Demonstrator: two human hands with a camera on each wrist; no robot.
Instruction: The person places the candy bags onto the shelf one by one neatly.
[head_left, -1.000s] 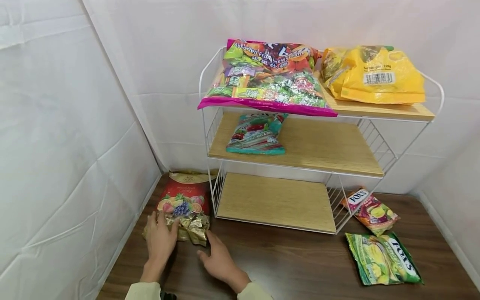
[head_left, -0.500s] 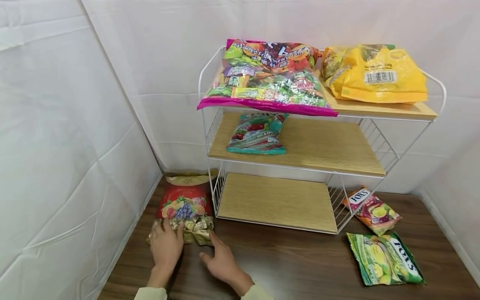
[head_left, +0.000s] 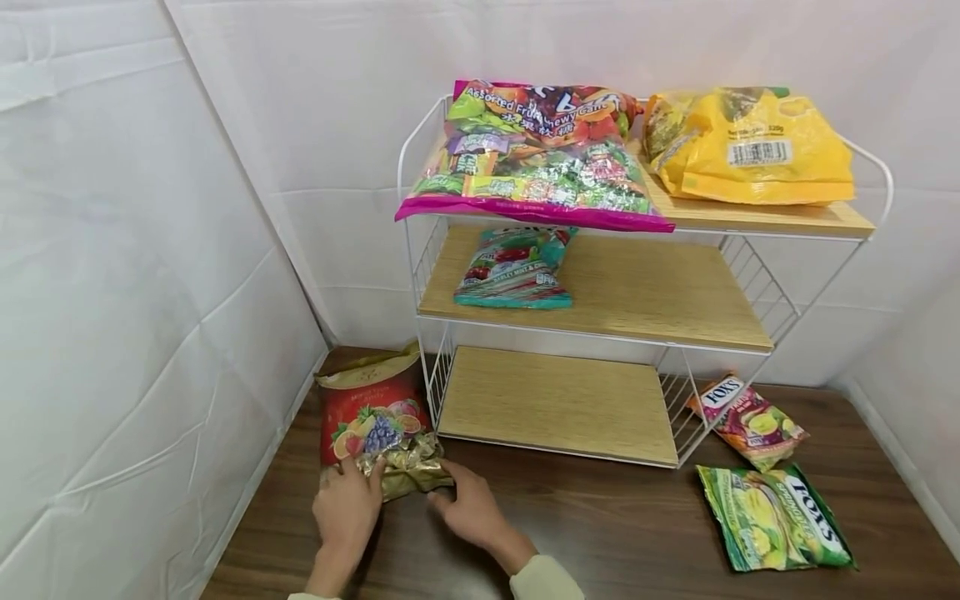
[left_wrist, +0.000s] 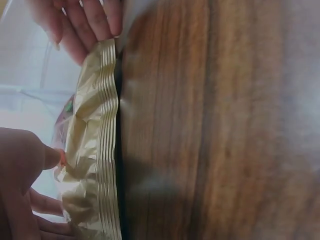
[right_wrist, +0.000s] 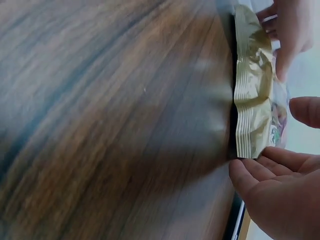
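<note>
The brown worktop (head_left: 600,533) is occupied by a white wire rack (head_left: 558,404) with wooden shelves, its top one loaded with a pink-edged bag (head_left: 540,158) and a yellow bag (head_left: 772,158). Beside the rack's left end, a red-and-gold candy bag (head_left: 382,429) is laid askew on the worktop. Its lower left is touched by the left hand (head_left: 348,508), fingers spread; its lower right corner is met by the right hand's (head_left: 474,510) extended fingers, thumb held apart.
</note>
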